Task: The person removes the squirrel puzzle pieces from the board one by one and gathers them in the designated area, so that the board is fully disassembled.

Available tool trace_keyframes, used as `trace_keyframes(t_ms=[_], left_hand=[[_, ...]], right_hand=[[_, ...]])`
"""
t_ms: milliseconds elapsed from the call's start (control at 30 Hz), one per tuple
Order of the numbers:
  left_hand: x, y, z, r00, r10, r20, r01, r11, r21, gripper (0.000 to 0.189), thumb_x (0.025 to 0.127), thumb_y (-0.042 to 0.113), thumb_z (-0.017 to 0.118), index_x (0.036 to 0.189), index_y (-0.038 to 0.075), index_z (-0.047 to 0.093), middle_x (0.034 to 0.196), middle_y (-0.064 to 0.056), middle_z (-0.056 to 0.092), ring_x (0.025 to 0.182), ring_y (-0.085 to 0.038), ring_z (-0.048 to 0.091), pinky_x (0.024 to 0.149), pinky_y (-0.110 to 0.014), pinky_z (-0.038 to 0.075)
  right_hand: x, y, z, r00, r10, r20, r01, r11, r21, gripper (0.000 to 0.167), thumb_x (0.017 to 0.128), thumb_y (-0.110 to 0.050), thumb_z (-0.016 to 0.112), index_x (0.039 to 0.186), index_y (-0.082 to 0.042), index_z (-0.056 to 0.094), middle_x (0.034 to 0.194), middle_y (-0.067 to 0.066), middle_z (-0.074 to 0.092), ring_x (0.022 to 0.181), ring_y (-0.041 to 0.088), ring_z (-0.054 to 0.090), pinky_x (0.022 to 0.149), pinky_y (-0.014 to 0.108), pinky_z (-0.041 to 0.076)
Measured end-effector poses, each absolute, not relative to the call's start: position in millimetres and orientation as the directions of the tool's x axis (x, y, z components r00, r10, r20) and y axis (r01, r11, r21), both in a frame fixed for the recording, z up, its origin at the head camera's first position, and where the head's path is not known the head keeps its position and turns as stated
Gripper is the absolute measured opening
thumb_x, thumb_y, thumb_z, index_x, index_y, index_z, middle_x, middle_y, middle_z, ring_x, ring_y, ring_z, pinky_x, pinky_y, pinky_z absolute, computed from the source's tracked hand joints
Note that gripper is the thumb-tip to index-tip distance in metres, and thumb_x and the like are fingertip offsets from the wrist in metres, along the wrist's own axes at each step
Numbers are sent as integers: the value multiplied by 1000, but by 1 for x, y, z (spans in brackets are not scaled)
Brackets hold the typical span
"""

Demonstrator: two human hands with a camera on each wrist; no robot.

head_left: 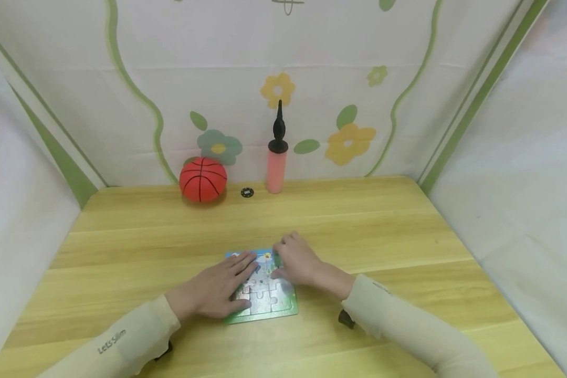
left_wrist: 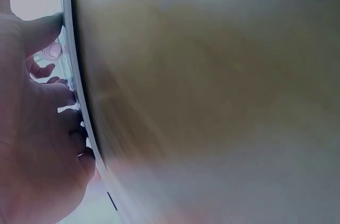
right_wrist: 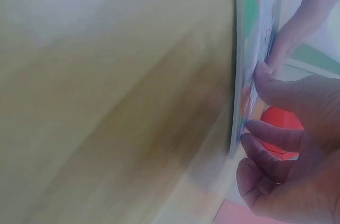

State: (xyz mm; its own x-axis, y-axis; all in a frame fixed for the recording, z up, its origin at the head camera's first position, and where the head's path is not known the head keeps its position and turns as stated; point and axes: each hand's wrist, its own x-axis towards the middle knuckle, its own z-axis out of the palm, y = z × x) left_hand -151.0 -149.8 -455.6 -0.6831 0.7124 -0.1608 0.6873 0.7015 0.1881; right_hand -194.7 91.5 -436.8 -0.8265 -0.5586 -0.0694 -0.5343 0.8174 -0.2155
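Note:
A jigsaw puzzle point(head_left: 262, 316) with a blue and green printed border lies flat near the middle of the table. My left hand point(head_left: 217, 289) rests on its left side, fingers stretched over the pieces and thumb low on the board. In the left wrist view those fingers point(left_wrist: 42, 96) run along the board's edge. At the puzzle's upper right corner is my right hand point(head_left: 298, 260), fingers bent. Its thumb and fingertips point(right_wrist: 264, 75) touch the board on either side of a corner piece, which the hand mostly hides from above.
Along the back of the wooden table point(head_left: 382, 220) are a red toy basketball point(head_left: 203, 180), a black round chip point(head_left: 247, 192) and a pink hand pump point(head_left: 276, 170) with a black nozzle. A flower-printed cloth point(head_left: 312, 47) hangs behind, and pale cloth walls both sides.

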Motion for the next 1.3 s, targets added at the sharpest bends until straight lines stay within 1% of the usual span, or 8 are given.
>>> trace_keyframes(t_ms=[167,367,500,700,900,1133,1233,1300], left_hand=[[-151,-149,-456,-683,709,-173,676,704,217,84,102,57,50,164,5,28,175,-14,23,163,-34,23,132,-52,30],[-151,-149,-457,-673,719,-175,679,694,241,85,102,56,52,164,4,27,175,-15,21,163,-35,21,132,-53,28],[-151,-149,-457,-670,721,-177,680,692,243,84,102,55,52,164,4,26,175,-15,20,163,-35,21,132,-54,27],[-151,-148,-454,-673,714,-192,678,700,225,84,102,55,52,164,3,26,175,-15,20,164,-35,20,132,-53,27],[-153,-146,-451,-679,707,-195,680,707,193,84,102,54,52,164,4,26,175,-14,20,164,-34,20,133,-51,27],[-154,-146,-449,-676,706,-210,677,708,202,85,102,55,53,164,4,27,175,-15,20,164,-34,20,132,-52,28],[-153,-146,-450,-674,709,-207,678,705,207,85,102,55,53,164,4,27,175,-15,20,164,-35,21,132,-52,29],[-152,-147,-451,-675,710,-203,677,704,213,84,102,55,53,164,3,27,175,-15,20,164,-35,21,132,-53,28]], right_hand=[[-204,89,-437,-822,-560,-101,-526,815,-244,52,78,-40,90,114,-6,72,107,8,72,103,24,57,99,40,49],[-214,91,-438,-804,-566,-180,-497,807,-318,54,76,-38,91,114,-9,67,109,6,70,105,22,57,103,40,47],[-217,91,-438,-793,-573,-207,-493,803,-335,53,78,-37,90,115,-9,65,110,5,68,106,21,55,104,40,45],[-218,91,-438,-785,-584,-209,-498,794,-348,52,79,-37,89,115,-9,64,109,5,63,105,21,50,100,39,47],[-219,93,-437,-790,-588,-175,-520,793,-318,55,80,-40,88,118,-11,62,112,4,66,105,20,52,99,37,49],[-213,96,-439,-785,-613,-95,-568,772,-286,56,79,-39,89,121,-10,64,116,5,67,107,20,55,101,37,52],[-207,98,-442,-770,-637,-39,-605,747,-275,53,81,-37,88,120,-10,64,114,4,65,105,19,55,96,34,54],[-202,100,-444,-751,-661,6,-634,718,-288,49,83,-33,86,119,-11,63,111,3,65,103,18,57,93,33,55]])
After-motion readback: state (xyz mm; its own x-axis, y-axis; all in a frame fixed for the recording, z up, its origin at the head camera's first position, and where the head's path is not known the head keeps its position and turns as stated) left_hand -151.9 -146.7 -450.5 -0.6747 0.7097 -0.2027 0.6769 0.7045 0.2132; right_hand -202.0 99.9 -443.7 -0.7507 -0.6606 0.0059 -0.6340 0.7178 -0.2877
